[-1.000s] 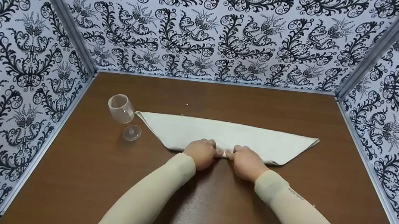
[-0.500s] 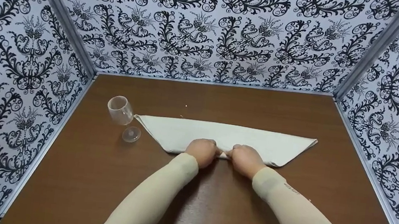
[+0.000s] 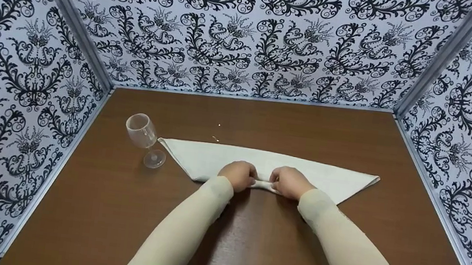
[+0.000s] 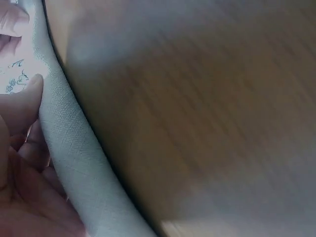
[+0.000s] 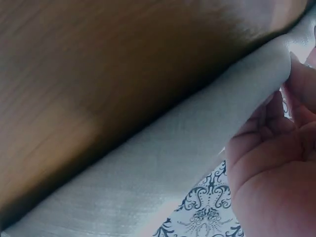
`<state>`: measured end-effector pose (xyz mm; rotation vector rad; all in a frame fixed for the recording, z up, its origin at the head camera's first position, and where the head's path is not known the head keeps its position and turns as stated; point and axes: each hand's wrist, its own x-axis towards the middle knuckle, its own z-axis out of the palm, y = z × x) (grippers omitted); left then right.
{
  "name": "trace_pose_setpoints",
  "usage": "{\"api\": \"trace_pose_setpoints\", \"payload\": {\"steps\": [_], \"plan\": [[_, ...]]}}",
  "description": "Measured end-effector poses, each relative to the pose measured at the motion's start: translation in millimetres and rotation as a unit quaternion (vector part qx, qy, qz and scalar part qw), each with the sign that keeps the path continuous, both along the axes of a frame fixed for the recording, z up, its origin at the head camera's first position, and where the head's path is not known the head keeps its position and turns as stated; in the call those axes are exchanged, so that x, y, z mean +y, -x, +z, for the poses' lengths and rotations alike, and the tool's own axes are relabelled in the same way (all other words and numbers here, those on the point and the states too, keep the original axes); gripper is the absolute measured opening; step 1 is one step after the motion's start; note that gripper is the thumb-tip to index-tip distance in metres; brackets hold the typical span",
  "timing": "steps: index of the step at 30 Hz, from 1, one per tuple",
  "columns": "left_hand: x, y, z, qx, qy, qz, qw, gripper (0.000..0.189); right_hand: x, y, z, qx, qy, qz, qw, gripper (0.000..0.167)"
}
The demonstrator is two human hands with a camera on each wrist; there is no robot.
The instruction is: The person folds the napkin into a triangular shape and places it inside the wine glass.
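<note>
A cream cloth napkin, folded into a long shape with pointed ends, lies across the table. Its near edge forms a thick roll, seen close up in the left wrist view as a band of woven cloth. My left hand pinches this roll just left of its middle, thumb on the near side. A short way to the right, my right hand pinches the same roll with thumb and fingers. In the right wrist view the napkin runs diagonally from my right hand; the fingertips are partly hidden.
A clear stemmed wine glass stands on the brown wooden table, close to the napkin's left tip. Small white specks lie behind the napkin. Patterned black-and-white walls enclose the table at the back and sides.
My hands have moved slightly apart along the near edge, and more of the roll shows between them. The napkin's right end has shifted a little toward me. The glass stays put.
</note>
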<state>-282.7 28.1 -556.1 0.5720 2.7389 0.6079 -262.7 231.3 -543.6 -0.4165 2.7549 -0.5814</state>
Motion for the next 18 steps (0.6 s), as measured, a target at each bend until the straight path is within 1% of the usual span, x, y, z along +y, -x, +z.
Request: {"api": "trace_pose_setpoints", "payload": {"steps": [1,3,5,6,7,9,11,12,14,16,18], "plan": [[0.2,0.1,-0.7,0.004,0.001,0.003,1.0000,0.008,-0.5,0.1,-0.5,0.005,0.000,-0.005,1.0000,0.004],[0.7,-1.5,-0.8,0.025,0.013,-0.001,0.9996,0.005,-2.0,-1.4,-2.4,0.026,-0.005,-0.007,0.9996,0.006],[3.4,-4.5,-0.3,0.074,0.044,-0.018,0.9961,0.005,-4.0,-5.7,-4.0,0.059,-0.017,0.005,0.9981,0.011],[5.0,-6.8,0.4,0.104,0.067,-0.033,0.9918,0.006,-5.1,-8.6,-4.7,0.080,-0.030,0.019,0.9962,0.014],[6.5,-9.7,1.0,0.135,0.089,-0.049,0.9855,0.007,-6.2,-11.9,-5.5,0.101,-0.046,0.033,0.9933,0.015],[8.6,-15.8,1.8,0.199,0.132,-0.083,0.9674,0.011,-8.4,-19.2,-5.9,0.137,-0.078,0.061,0.9857,0.015],[8.9,-21.5,1.8,0.243,0.162,-0.116,0.9493,0.017,-10.1,-26.0,-5.6,0.167,-0.101,0.082,0.9774,0.014],[8.2,-23.6,1.5,0.257,0.169,-0.130,0.9426,0.019,-10.7,-29.2,-5.0,0.175,-0.109,0.087,0.9747,0.013],[5.3,-26.2,0.1,0.272,0.174,-0.151,0.9344,0.017,-11.4,-34.1,-3.7,0.176,-0.115,0.088,0.9736,0.016],[1.6,-26.3,-1.9,0.268,0.172,-0.162,0.9339,0.014,-10.9,-37.2,-2.1,0.169,-0.111,0.085,0.9756,0.016],[-0.9,-24.7,-3.7,0.255,0.166,-0.168,0.9376,0.014,-8.6,-39.1,-0.7,0.159,-0.106,0.088,0.9776,0.015]]}}
